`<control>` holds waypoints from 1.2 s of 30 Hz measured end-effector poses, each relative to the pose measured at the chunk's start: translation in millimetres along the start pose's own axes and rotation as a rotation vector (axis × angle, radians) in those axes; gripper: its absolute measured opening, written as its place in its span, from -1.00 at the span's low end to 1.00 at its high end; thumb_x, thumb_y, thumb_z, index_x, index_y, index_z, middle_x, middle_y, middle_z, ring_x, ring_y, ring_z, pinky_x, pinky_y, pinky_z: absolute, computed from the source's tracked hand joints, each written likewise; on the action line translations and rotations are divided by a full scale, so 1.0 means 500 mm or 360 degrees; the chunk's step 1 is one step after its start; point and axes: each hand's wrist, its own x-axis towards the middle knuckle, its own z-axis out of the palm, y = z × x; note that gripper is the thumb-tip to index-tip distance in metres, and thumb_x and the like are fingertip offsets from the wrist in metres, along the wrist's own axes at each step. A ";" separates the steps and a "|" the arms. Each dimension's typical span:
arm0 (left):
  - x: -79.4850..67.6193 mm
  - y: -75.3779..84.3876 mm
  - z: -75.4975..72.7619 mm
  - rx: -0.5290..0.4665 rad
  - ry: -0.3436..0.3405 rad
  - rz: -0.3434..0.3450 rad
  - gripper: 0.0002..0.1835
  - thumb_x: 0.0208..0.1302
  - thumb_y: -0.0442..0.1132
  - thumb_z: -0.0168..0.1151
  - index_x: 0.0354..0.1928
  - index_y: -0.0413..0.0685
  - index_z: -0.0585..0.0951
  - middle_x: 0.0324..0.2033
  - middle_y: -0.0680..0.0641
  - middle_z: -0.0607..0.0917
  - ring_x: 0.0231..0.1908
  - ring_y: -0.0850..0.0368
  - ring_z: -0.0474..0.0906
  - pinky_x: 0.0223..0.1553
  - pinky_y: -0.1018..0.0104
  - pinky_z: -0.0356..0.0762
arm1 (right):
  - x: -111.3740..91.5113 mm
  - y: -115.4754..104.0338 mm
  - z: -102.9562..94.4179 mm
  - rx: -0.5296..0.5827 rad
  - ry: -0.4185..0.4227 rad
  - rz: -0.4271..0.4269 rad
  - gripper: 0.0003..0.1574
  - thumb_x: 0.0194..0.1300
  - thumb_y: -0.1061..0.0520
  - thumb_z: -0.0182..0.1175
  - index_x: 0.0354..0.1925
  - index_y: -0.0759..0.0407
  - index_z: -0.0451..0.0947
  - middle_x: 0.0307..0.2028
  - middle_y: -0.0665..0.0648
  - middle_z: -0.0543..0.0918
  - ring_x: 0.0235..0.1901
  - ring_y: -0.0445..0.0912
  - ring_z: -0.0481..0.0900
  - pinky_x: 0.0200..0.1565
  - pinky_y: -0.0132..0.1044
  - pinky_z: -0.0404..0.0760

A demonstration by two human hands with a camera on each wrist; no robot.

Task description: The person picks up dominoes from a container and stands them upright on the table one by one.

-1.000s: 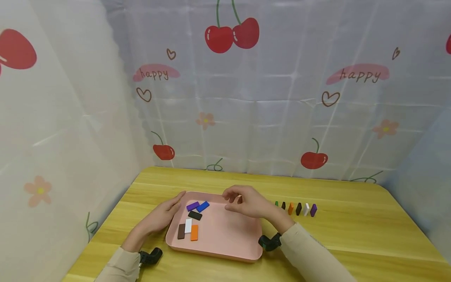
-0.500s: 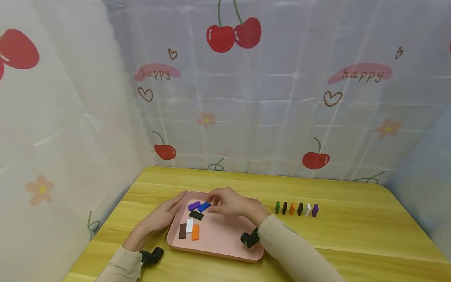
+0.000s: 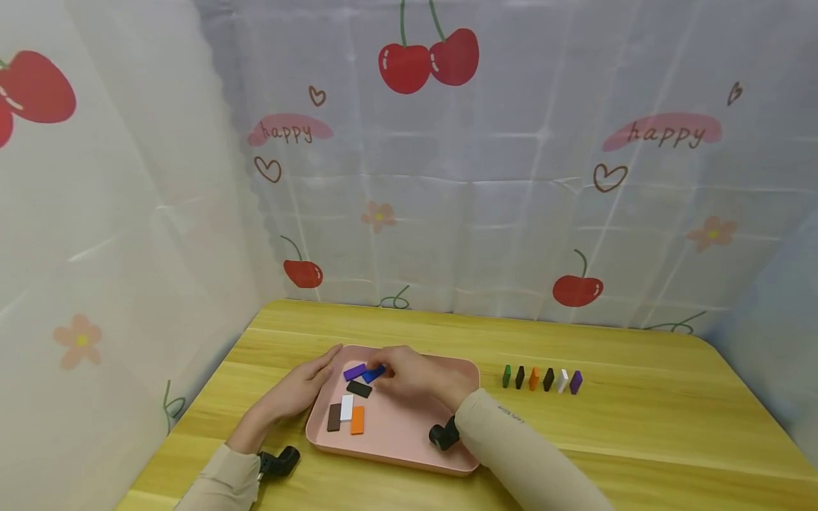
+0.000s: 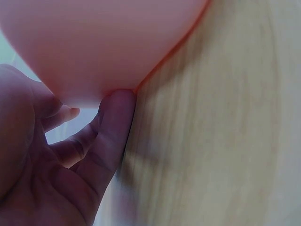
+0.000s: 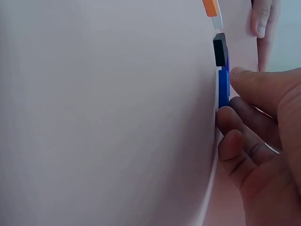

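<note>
- Lying nearest, beige sleeves [image 3: 220, 479] each have a black camera [image 3: 279, 463] by the cuff.
- The pink tray [image 3: 402, 438] sits on the wood-grained table [image 3: 658, 433]; an orange block [image 3: 357, 420], white block [image 3: 347, 408] and brown block [image 3: 334, 417] lie side by side inside, near its left end.
- The left hand [image 3: 295, 387] lies along the tray's left wall, fingers mostly extended; only the left wrist view shows a fingertip touching the outer wall low down, beside the table.
- Farther in, a black block [image 3: 359, 389] lies flat.
- Beyond it, the right hand [image 3: 412, 372] has thumb and fingers curled round the blue block [image 5: 223, 89], on the tray floor; the head view half hides this, while the right wrist view shows the thumb by one end and fingertips at the other. How firm the grip is, I cannot tell.
- A purple block [image 3: 354, 372] lies just beside the blue one.
- Right of the tray, six upright blocks [image 3: 533, 378] form a row, visible only from the head.
- Farthest back hangs a cherry-printed curtain [image 3: 486, 234].
</note>
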 end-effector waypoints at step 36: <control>0.000 0.002 0.002 -0.0008 0.0000 0.0009 -0.42 0.71 -0.04 -0.20 0.65 0.14 0.08 0.61 -0.06 0.17 0.60 -0.11 0.06 0.58 -0.14 0.04 | -0.030 -0.009 -0.007 -0.0387 -0.0067 -0.0017 -0.75 0.46 -0.02 0.29 0.03 0.00 0.70 -0.02 -0.04 0.60 -0.09 -0.19 0.52 0.12 -0.40 0.61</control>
